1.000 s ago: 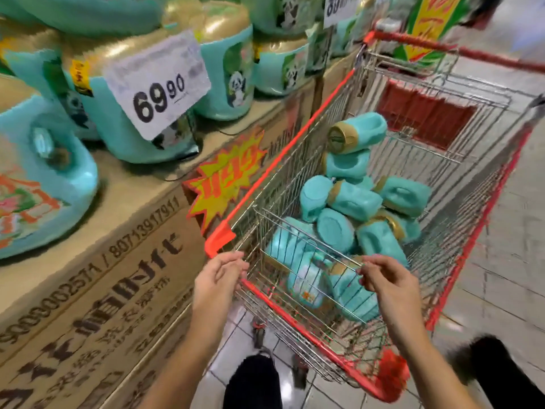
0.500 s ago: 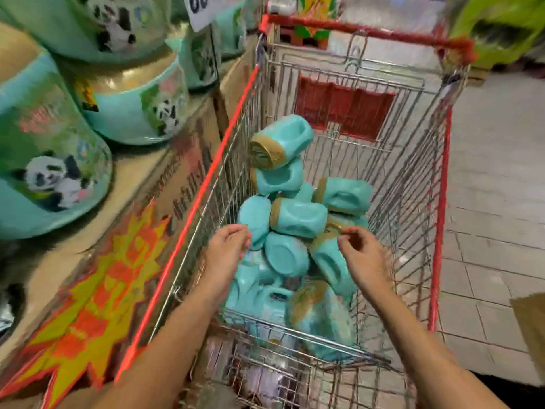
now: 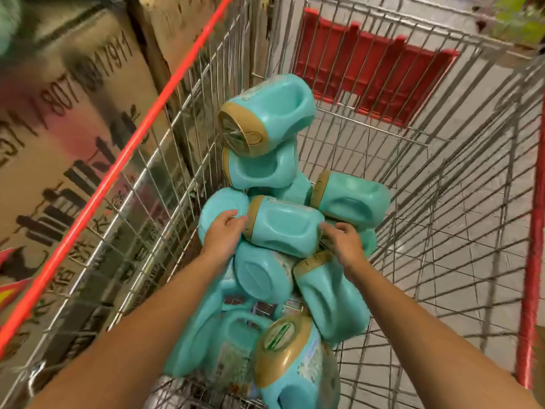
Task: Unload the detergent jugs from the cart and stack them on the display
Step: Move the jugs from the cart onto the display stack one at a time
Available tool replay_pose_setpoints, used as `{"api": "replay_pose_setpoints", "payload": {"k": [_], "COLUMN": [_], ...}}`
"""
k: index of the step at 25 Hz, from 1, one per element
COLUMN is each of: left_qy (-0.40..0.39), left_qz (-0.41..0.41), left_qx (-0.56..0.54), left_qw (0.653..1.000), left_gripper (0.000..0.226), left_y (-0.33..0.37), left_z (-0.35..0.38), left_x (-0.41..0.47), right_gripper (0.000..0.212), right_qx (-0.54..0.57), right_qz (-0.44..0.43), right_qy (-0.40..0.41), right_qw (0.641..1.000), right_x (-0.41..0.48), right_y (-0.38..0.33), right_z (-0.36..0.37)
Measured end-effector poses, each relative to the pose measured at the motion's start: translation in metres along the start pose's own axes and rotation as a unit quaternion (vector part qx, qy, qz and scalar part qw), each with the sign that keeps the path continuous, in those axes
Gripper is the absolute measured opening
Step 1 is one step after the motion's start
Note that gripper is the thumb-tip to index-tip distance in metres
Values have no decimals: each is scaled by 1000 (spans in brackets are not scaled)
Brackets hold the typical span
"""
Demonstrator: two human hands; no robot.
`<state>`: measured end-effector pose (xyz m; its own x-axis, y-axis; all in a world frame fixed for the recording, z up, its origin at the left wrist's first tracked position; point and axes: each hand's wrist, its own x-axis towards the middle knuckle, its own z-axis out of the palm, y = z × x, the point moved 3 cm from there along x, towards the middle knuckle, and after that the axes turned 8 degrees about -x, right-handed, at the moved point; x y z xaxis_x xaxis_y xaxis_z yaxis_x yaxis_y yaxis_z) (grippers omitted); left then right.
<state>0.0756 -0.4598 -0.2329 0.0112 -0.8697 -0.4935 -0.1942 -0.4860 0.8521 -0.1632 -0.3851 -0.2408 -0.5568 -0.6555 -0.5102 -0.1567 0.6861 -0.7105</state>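
Several teal detergent jugs with gold caps lie piled in the wire shopping cart (image 3: 442, 178). One jug (image 3: 284, 224) lies on its side at the top of the heap's middle. My left hand (image 3: 225, 231) curls its fingers on that jug's gold cap end. My right hand (image 3: 343, 243) grips its opposite, bottom end. Another two jugs (image 3: 265, 113) are stacked against the cart's left wall, just beyond. More jugs (image 3: 295, 364) lie under my forearms at the near end.
Cardboard display boxes (image 3: 73, 113) stand close against the cart's left side, behind its red rim (image 3: 141, 128). A red plastic flap (image 3: 368, 81) hangs on the cart's far wall. Grey tiled floor (image 3: 486, 246) shows through the wire on the right.
I have leaned further over the cart. Both hands moved forward and down onto the middle jug, one at each end. The display's upper jugs have left the view.
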Motion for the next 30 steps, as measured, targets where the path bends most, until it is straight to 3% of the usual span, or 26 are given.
{"api": "replay_pose_setpoints", "payload": {"k": [4, 8, 11, 15, 21, 26, 30], "left_qy": [-7, 49, 51, 55, 12, 36, -28], "left_qz": [28, 91, 70, 55, 91, 127, 170], "left_qx": [62, 110, 47, -91, -146, -196, -267], "left_qw": [998, 989, 995, 993, 985, 972, 948], "left_gripper": [70, 43, 46, 56, 59, 59, 63], "left_y": [-16, -14, -11, -9, 15, 38, 68], "left_z": [30, 45, 45, 42, 9, -51, -103], "left_x": [22, 17, 7, -14, -67, -133, -174], "right_gripper": [77, 57, 53, 62, 64, 81, 64], "right_qx": [67, 58, 24, 98, 144, 198, 255], "right_qz": [9, -68, -112, -107, -160, -136, -82], "right_qy": [-95, -146, -92, -46, -17, -68, -96], "right_qw": [993, 985, 989, 988, 976, 968, 959], "right_x": [29, 26, 11, -21, -106, -190, -222], "right_y": [10, 2, -11, -22, -34, -27, -36], "right_z": [25, 31, 30, 30, 23, 2, -33]}}
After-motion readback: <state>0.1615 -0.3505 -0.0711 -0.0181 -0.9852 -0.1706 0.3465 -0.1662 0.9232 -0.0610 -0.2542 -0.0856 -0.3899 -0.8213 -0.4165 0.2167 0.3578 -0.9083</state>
